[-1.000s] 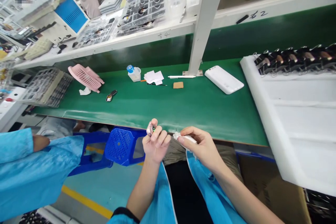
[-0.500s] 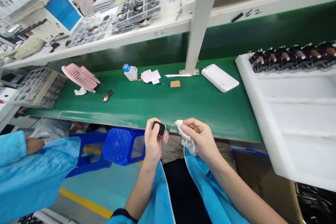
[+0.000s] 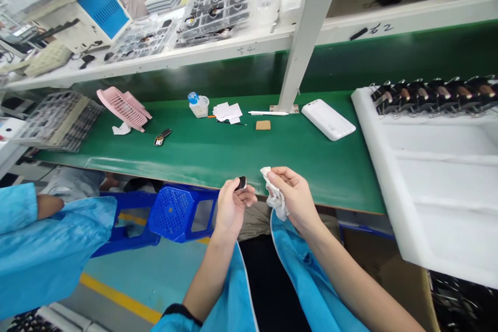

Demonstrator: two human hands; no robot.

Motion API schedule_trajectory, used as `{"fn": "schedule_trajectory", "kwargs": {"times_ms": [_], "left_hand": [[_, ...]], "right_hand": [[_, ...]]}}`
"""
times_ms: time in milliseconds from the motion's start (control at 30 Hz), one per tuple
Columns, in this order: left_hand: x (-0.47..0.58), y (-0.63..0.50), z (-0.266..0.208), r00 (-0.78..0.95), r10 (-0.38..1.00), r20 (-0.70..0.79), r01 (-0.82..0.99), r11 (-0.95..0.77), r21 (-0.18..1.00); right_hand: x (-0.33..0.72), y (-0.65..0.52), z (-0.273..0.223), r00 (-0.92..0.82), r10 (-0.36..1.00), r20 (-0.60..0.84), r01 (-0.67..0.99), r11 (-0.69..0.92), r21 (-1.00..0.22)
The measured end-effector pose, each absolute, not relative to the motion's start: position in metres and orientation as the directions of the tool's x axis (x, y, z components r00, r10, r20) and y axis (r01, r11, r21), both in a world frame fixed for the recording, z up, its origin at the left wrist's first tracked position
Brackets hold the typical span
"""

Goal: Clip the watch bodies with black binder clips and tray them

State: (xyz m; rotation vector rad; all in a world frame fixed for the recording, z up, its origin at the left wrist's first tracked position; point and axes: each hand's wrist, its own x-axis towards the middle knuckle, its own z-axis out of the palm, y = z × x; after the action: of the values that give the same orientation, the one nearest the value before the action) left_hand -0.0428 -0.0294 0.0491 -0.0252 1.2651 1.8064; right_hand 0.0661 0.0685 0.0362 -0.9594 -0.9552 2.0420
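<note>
Device, small, dark-faced, pale-edged — held in the left hand, thumb pressed against it, on the near side of the tan block and slightly left of it. Likely light, stiff and smooth enough to slip; face probably prone to marks, so best taken by the rim.

Tissue, white, crumpled — pinched between thumb and fingers of the right hand, on the near side of the tan block, apart from the device. Likely near weightless, limp, easily torn; best gripped by a bunched fold.

White pen: just beyond the tan block.

Paper slips: left of the tan block.

White slab: right of the tan block.
</note>
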Motion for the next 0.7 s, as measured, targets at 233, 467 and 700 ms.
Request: {"fn": "schedule_trajectory", "kwargs": {"times_ms": [233,467,700], "left_hand": [[-0.047,-0.030,0.042,-0.490,0.604,-0.628,-0.831,-0.107,0.546],[-0.040,-0.047,0.035,-0.766,0.607,-0.210,-0.402,-0.198,0.894],[-0.061,-0.073,0.017,-0.863,0.506,0.008,-0.097,-0.180,0.979]], "right_hand": [[0.060,0.047,0.041,-0.556,0.781,-0.285,-0.230,-0.474,-0.850],[0.065,0.056,0.044,-0.469,0.859,-0.206,-0.247,-0.352,-0.903],[0.054,0.115,0.048,-0.468,0.876,-0.113,-0.189,-0.225,-0.956]]}}
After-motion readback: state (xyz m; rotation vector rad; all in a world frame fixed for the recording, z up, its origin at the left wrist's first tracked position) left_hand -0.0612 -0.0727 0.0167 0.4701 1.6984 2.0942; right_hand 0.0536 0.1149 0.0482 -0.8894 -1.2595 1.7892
